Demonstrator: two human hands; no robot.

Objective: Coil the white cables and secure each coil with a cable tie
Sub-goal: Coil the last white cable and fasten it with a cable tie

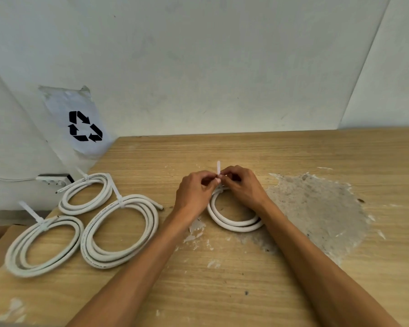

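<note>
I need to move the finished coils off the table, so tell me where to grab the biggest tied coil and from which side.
Grip the big coil at its far end, just beside the cable tie, where the turns are bunched into one bundle. Come from above, fingers hooking through the open centre, since it lies flat on the table. Avoid the near arc: the loops there are unbound and would probably splay.
</note>
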